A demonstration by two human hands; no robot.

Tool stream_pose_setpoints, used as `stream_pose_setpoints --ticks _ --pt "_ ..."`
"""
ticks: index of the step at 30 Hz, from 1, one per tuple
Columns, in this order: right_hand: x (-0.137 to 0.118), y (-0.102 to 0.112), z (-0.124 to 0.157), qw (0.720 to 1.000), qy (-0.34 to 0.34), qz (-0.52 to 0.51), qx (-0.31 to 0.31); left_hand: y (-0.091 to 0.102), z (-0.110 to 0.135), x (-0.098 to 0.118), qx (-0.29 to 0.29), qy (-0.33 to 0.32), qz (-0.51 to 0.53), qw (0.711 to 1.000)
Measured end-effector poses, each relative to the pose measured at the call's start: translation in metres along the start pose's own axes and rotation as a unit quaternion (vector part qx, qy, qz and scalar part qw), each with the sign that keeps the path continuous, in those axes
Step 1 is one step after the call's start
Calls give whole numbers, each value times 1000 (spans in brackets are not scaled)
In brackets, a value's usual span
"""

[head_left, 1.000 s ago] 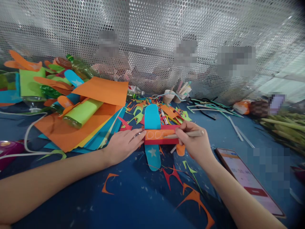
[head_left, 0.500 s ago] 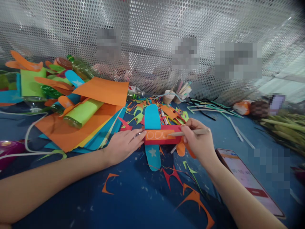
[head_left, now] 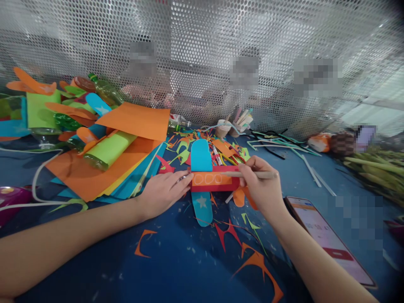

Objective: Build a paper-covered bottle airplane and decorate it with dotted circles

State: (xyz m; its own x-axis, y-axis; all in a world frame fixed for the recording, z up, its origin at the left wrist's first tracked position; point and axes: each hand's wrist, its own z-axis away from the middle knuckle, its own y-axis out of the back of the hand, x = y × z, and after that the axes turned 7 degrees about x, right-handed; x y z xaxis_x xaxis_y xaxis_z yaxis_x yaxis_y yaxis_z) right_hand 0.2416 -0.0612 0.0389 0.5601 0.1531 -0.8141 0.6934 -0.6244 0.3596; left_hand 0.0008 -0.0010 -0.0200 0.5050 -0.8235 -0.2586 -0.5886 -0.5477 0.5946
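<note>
A toy plane (head_left: 215, 188) lies level in front of me, its body wrapped in red paper. Blue paper wings (head_left: 201, 155) stick out above and below; the lower one carries a pale star. Along the body runs an orange strip (head_left: 206, 179) with three white rings drawn on it. My left hand (head_left: 164, 191) grips the plane's left end, where a little clear plastic shows between the fingers. A pale pen (head_left: 264, 174) is pinched in my right hand (head_left: 259, 181), its tip at the strip near the third ring. Part of the plane's right end is hidden behind that hand.
Paper sheets (head_left: 78, 174) and finished bottle planes (head_left: 42, 109) are piled at left. Paper scraps (head_left: 261, 263) litter the blue table (head_left: 151, 273). A phone (head_left: 331, 240) lies at right. Pen cups (head_left: 241, 123) stand by the perforated metal screen (head_left: 202, 50), with people behind it.
The third ring has gone from partly drawn to a closed loop. The pen tip has shifted slightly up and the pen lies more level. My left hand holds its place.
</note>
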Motion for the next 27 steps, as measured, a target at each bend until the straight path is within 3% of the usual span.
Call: stream_pose_setpoints --ticks 6,27 --pt "7 8 -8 999 -17 0 38 1 -2 1 9 7 -6 1000" --pt "4 1 -6 1000 -21 22 2 1 -2 2 6 4 4 1000"
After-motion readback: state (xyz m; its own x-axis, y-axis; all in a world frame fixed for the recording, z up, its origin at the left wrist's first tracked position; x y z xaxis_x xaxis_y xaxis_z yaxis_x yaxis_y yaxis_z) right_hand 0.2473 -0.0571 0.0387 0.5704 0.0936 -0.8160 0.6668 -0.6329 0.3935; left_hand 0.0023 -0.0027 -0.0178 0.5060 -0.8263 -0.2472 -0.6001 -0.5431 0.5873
